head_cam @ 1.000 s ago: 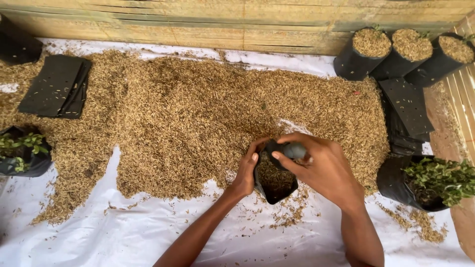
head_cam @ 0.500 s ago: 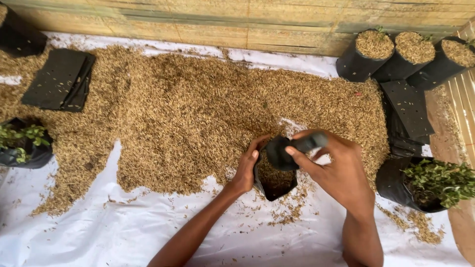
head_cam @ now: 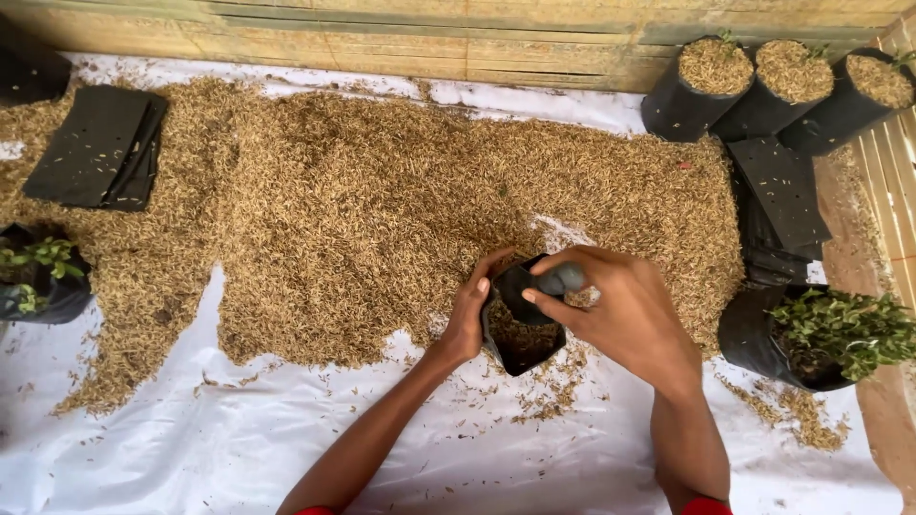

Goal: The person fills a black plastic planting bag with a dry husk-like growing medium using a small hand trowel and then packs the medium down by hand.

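A small black plastic grow bag (head_cam: 520, 329) stands open at the near edge of a wide heap of golden husks (head_cam: 382, 200). It is partly filled with husks. My left hand (head_cam: 468, 315) grips the bag's left rim. My right hand (head_cam: 615, 310) pinches the bag's upper right rim, which is rolled into a grey fold between thumb and fingers. Loose husks lie scattered around the bag's base.
The white plastic sheet (head_cam: 191, 458) covers the ground. Three filled black bags (head_cam: 763, 86) stand at the back right, with flat empty bags (head_cam: 778, 195) below them and another stack (head_cam: 100, 148) at left. Bags with green seedlings sit at right (head_cam: 821, 334) and left (head_cam: 38, 277). Wooden boards (head_cam: 429, 38) line the back.
My right hand has shifted slightly right along the bag's rim, folding it. The left hand stays on the left rim. The view has moved a little.
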